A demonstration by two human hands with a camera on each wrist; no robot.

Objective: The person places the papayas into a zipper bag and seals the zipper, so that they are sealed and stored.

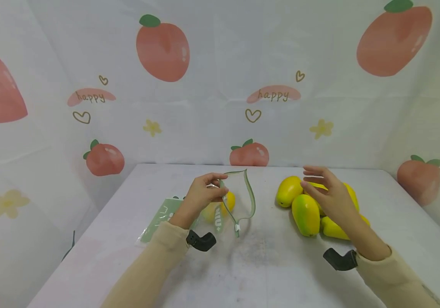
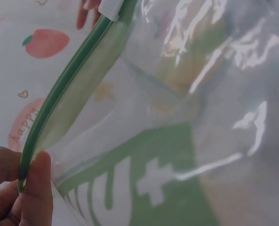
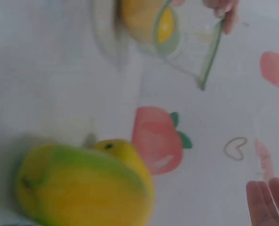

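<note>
My left hand [image 1: 203, 192] pinches one end of the green zip edge of a clear plastic zipper bag [image 1: 251, 196] between thumb and fingers. The bag's mouth gapes wide, and a white slider [image 1: 237, 227] sits on its near side. A yellow fruit [image 1: 230, 201] shows at the bag, partly hidden by the left hand. Close up in the left wrist view, the clear film carries green and white print [image 2: 130, 188]. My right hand [image 1: 331, 196] hovers with fingers extended over a group of yellow-green mangoes [image 1: 306, 215], holding nothing.
Several mangoes lie together on the right of the white table [image 1: 273, 273]. Flat green-printed plastic packaging [image 1: 162, 216] lies at the left, partly behind the left forearm. A fruit-patterned cloth [image 1: 212, 107] hangs behind the table and along its sides.
</note>
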